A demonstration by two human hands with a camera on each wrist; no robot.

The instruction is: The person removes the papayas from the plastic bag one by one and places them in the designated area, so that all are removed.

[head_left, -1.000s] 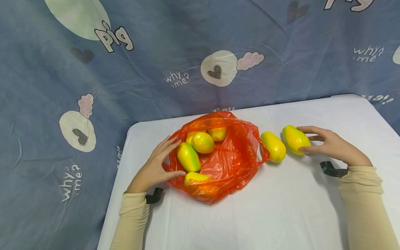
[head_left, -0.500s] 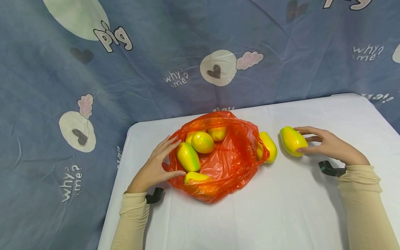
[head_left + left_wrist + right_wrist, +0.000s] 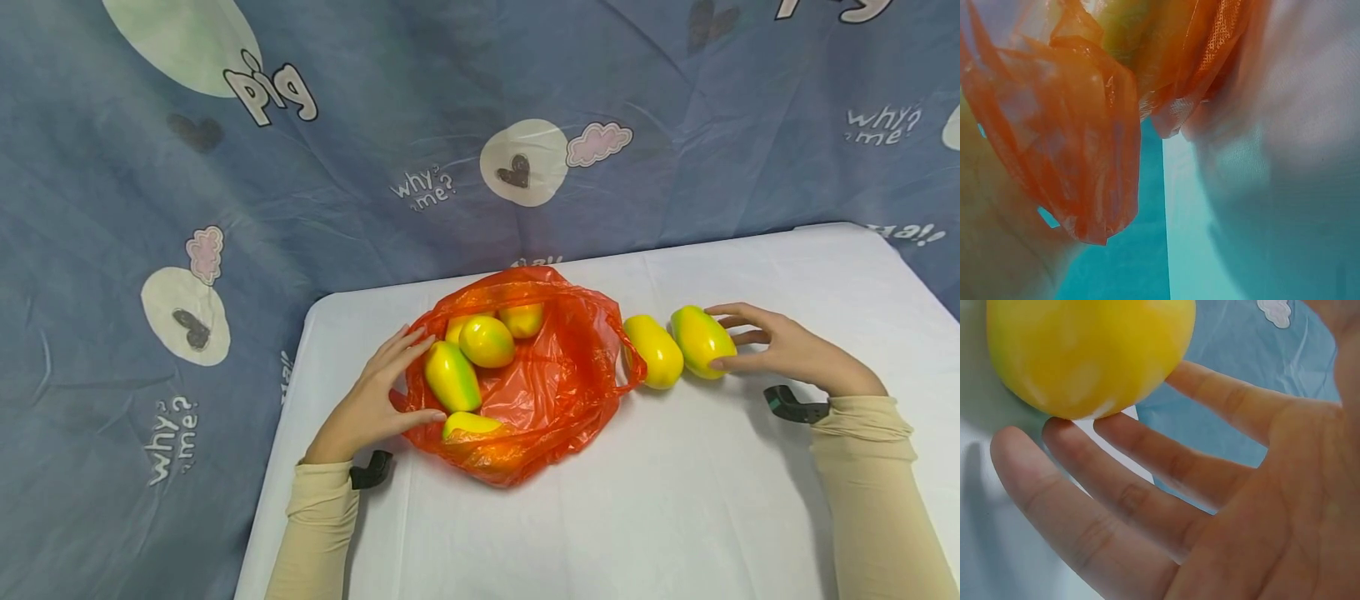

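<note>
My left hand [image 3: 371, 400] rests at the left rim of a red plastic bag [image 3: 555, 375], fingers spread and thumb laid over the edge. Inside the bag's wide mouth lie several glossy yellow-green mangoes [image 3: 452, 377]. In the left wrist view, crumpled bag film [image 3: 1085, 144] covers most of that hand. Over on the right, my right hand [image 3: 787, 350] touches the right end of a mango [image 3: 702, 342] lying on the table, its fingers mostly straight. Its fingertips meet the yellow skin [image 3: 1091, 356] in the right wrist view. Another mango [image 3: 654, 354] lies between that one and the bag handle [image 3: 633, 371].
A white cloth covers the table [image 3: 600, 525], whose left edge runs close beside my left forearm. Behind and to the left hangs a blue printed curtain [image 3: 375, 108]. A dark wrist mount shows on each wrist.
The mango by my right hand has shifted slightly left with the hand. The mango near the bag handle rolled left against the bag, then back right. My left hand has stayed put.
</note>
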